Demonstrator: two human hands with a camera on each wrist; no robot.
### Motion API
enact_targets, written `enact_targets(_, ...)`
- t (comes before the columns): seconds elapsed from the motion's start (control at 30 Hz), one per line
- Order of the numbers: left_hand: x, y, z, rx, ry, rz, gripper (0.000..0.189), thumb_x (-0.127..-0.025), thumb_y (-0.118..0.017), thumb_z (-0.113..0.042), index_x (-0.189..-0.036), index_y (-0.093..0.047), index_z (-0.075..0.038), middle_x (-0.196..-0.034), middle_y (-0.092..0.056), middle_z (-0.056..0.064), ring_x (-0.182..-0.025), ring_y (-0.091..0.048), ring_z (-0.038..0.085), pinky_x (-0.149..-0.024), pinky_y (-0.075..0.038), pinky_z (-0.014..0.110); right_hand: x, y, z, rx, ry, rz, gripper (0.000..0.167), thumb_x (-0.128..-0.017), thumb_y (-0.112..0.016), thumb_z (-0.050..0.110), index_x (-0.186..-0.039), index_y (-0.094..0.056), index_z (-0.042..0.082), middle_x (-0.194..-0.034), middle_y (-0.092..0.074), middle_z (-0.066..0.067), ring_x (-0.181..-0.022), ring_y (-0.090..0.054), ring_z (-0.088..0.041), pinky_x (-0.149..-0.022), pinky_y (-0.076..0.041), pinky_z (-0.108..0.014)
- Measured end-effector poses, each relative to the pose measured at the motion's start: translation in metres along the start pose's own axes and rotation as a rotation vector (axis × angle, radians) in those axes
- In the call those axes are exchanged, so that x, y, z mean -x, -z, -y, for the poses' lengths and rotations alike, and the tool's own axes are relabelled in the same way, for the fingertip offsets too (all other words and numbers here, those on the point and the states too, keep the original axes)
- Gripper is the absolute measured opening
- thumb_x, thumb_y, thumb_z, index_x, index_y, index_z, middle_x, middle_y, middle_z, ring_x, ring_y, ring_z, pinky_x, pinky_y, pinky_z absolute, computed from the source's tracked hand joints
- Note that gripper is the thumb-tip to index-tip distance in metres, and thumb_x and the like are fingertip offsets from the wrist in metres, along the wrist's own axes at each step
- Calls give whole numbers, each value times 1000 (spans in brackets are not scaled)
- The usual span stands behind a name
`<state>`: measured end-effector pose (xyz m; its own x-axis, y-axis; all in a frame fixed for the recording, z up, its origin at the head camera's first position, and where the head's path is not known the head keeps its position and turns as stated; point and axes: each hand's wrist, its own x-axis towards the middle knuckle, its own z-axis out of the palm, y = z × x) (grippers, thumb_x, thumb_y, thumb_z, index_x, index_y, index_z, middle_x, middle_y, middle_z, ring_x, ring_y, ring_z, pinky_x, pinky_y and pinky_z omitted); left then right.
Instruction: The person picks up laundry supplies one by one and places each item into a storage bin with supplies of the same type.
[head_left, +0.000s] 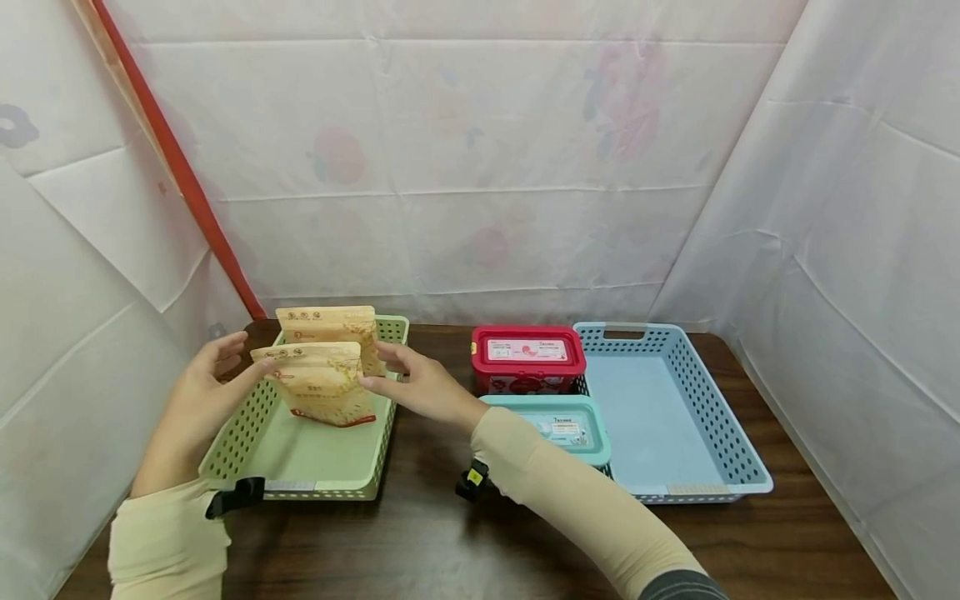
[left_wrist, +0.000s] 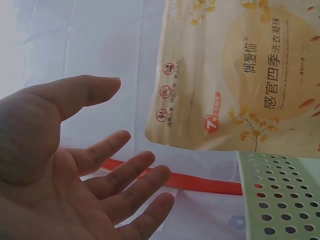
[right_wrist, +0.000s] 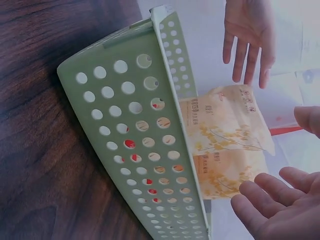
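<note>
Two cream-coloured laundry capsule pouches stand upright in the green basket (head_left: 307, 458), the front pouch (head_left: 322, 392) before the back pouch (head_left: 330, 321). My left hand (head_left: 197, 396) is at the basket's left side, beside the front pouch. In the left wrist view this hand (left_wrist: 85, 170) has its fingers spread, with a gap between it and the printed pouch (left_wrist: 230, 80). On the pouches' right side is my right hand (head_left: 431, 390). Its fingers are extended near the pouch edges in the right wrist view, where the hand (right_wrist: 285, 205) holds nothing; whether it touches them I cannot tell.
Right of centre on the dark wooden table (head_left: 420, 533) are a red lidded box (head_left: 525, 379) and a teal lidded box (head_left: 517, 406). A light blue basket (head_left: 645, 417) stands beside them. White cloth walls (head_left: 480, 150) enclose the back and sides.
</note>
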<state>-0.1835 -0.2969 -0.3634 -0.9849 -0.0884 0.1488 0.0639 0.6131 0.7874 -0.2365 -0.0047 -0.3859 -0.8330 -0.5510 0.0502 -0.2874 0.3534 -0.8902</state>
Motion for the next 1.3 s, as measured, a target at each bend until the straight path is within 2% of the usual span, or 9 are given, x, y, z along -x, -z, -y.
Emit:
enact_targets(0.2, 3, 2, -8, 0, -25, -24, 77, -101, -59, -41, -157, -26, 0, -149, -33, 37, -136, -32, 53, -105, -31, 68, 8, 6, 5, 1, 23, 7, 76, -94, -65, 53, -157, -35, 21, -153, -41, 13, -138, -41, -8, -111, -39, -38)
enact_targets(0.57, 7, -1, -21, -30, -61, -48, 72, -101, -60, -39, -156, -31, -5, -149, -39, 29, -135, -38, 47, -106, -36, 60, 17, 21, 0, -3, 24, 18, 75, -94, -65, 53, -157, -33, 28, -154, -38, 17, -138, -39, -5, -112, -38, -34)
enact_targets(0.8, 8, -4, -29, -47, -105, -42, 70, -101, -61, -40, -155, -35, -6, -148, -42, 29, -133, -41, 48, -101, -38, 63, 28, 35, -8, 29, 6, -12, 73, -93, -68, 52, -155, -38, 27, -152, -45, 7, -135, -44, -8, -112, -38, -35)
enact_targets(0.9, 9, -7, -32, -49, -123, -34, 69, -100, -62, -40, -154, -36, -6, -147, -45, 28, -130, -45, 47, -100, -47, 35, 35, 43, -13, 34, 5, -16, 73, -94, -68, 51, -155, -38, 26, -153, -45, 3, -136, -44, -12, -112, -38, -36)
enact_targets(1.0, 9, -9, -36, -52, -142, -30, 67, -100, -63, -39, -154, -38, -7, -146, -47, 26, -128, -47, 45, -86, -42, 12, 42, 53, -17, 33, -3, -18, 72, -94, -68, 50, -155, -37, 26, -152, -45, 1, -136, -43, -13, -113, -37, -37)
enact_targets(1.07, 9, -12, -40, -47, -158, -26, 67, -100, -62, -39, -153, -39, -7, -146, -47, 25, -129, -46, 44, -93, -44, 19, 47, 59, -20, 29, -10, -19, 72, -94, -68, 50, -155, -37, 27, -152, -45, 2, -136, -43, -14, -114, -35, -39)
enact_targets(1.13, 10, -14, -44, -42, -168, -23, 66, -100, -62, -37, -153, -39, -6, -146, -47, 25, -131, -45, 44, -101, -46, 39, 52, 66, -23, 24, -19, -24, 73, -93, -68, 50, -155, -37, 28, -151, -45, 5, -136, -43, -13, -114, -35, -40)
enact_targets(1.23, 10, -18, -49, -18, -180, -16, 64, -101, -62, -35, -152, -39, -5, -147, -46, 25, -133, -43, 44, -98, -40, 65, 60, 75, -28, 13, -43, -31, 73, -93, -68, 52, -154, -37, 31, -150, -45, 8, -136, -43, -14, -110, -40, -43)
enact_targets(1.3, 9, -22, -50, -11, -185, -12, 63, -101, -63, -34, -152, -40, -5, -147, -46, 23, -133, -43, 43, -98, -40, 64, 64, 81, -31, 12, -59, -46, 73, -92, -69, 53, -154, -37, 32, -150, -45, 9, -136, -43, -14, -106, -45, -42)
